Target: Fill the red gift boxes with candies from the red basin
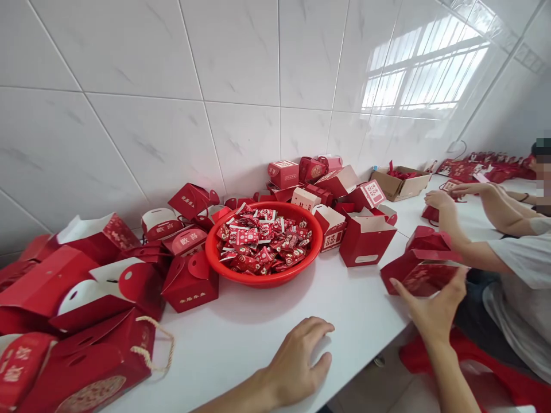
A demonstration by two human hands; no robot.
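Observation:
At the right, my right hand [434, 312] grips a red gift box [419, 269], with the thumb on its left and the fingers at its right side. The box top looks partly open, with flaps standing up. My left hand [299, 361] is over the white table, empty, its thumb apart from the slightly curled fingers. Beyond it stands a red plastic basin [262, 279] heaped with red wrapped candies [264, 241]. An open red box [365, 244] stands between the basin and the box in my right hand.
Many red gift boxes, some with rope handles [157, 344], crowd the left of the white table [241, 338]. More boxes [284, 175] lie along the tiled wall behind the basin. A cardboard carton [400, 186] sits farther back. Other people's arms [469, 246] work at the right.

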